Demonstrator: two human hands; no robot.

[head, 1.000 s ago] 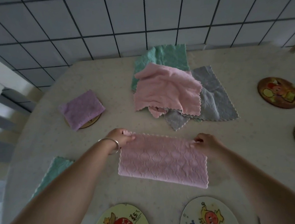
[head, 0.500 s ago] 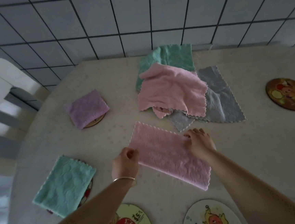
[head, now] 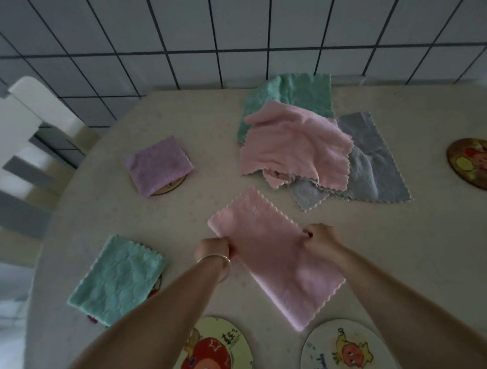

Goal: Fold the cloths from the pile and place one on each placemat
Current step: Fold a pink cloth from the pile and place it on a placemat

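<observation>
The left hand point(head: 214, 250) and right hand point(head: 319, 236) each pinched a long edge of the half-folded pink scalloped microfibre cloth point(head: 275, 255) lying between them on the speckled tabletop point(head: 403, 244); uneven lifting risked a skewed second fold.

I hold a folded cloth point(head: 275, 255) between my hands, the pile point(head: 306, 143) behind it, two mats point(head: 219, 360) before me, and two covered mats to my left.
</observation>
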